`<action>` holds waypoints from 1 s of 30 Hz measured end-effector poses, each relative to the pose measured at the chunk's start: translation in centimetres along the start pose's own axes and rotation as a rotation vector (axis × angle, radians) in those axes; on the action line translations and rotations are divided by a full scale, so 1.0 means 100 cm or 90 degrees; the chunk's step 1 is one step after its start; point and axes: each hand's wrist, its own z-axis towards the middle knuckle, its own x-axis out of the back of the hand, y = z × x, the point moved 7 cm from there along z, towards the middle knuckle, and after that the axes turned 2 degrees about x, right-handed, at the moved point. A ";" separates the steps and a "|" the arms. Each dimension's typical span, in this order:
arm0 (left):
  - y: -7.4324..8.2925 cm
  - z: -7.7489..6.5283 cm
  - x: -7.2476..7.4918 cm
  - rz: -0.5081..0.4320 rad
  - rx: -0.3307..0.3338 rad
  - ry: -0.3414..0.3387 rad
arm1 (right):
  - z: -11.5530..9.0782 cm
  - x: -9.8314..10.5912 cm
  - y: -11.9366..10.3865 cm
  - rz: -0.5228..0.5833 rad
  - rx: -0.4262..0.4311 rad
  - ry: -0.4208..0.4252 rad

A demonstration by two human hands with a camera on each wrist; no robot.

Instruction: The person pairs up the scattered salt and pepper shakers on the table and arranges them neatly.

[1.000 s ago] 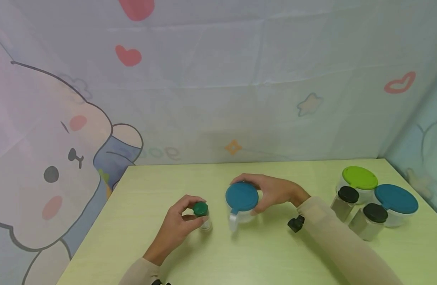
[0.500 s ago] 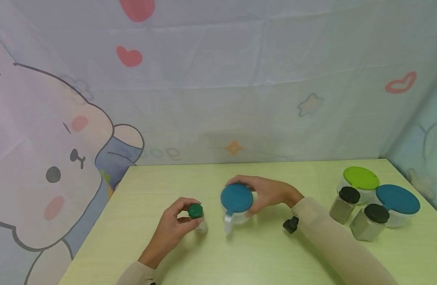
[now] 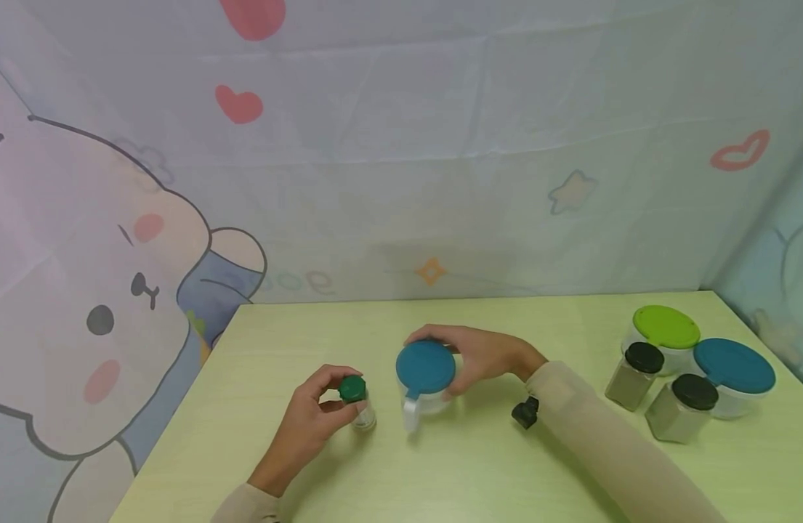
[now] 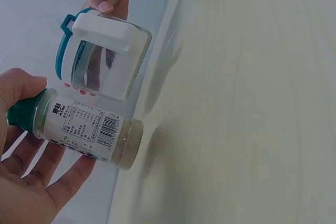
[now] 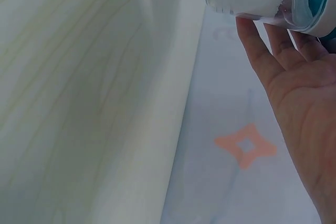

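Note:
My left hand (image 3: 307, 421) grips a small glass spice jar (image 4: 86, 127) by its green cap, thumb on one side and fingers on the other. A white printed label with a barcode wraps the jar, and pale contents show at its bottom. To the right, my right hand (image 3: 493, 352) holds a clear seasoning container (image 3: 425, 370) with a blue lid and a white handle facing me. Its fingers (image 5: 257, 45) reach round the container's far side, and white contents show through the wall in the right wrist view. Both vessels are upright, side by side with a small gap, close over the table.
At the table's (image 3: 506, 465) right stand two black-lidded jars, the nearer jar (image 3: 679, 418) and a slimmer jar (image 3: 630, 381). Behind them are a green-lidded container (image 3: 666, 327) and a blue-lidded container (image 3: 735, 367). A printed cloth (image 3: 401, 145) hangs along the back edge.
Both hands have shifted a little to the left, carrying the green-capped spice jar and the blue-lidded container together. The grips look the same, and the jars at the right have stayed in place.

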 end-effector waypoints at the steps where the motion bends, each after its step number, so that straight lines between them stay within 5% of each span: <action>1: 0.000 0.000 0.001 -0.001 0.000 0.001 | 0.001 0.000 -0.001 0.002 0.002 -0.002; 30: -0.002 -0.007 0.011 0.021 0.020 0.033 | 0.028 -0.023 -0.002 0.021 0.005 -0.053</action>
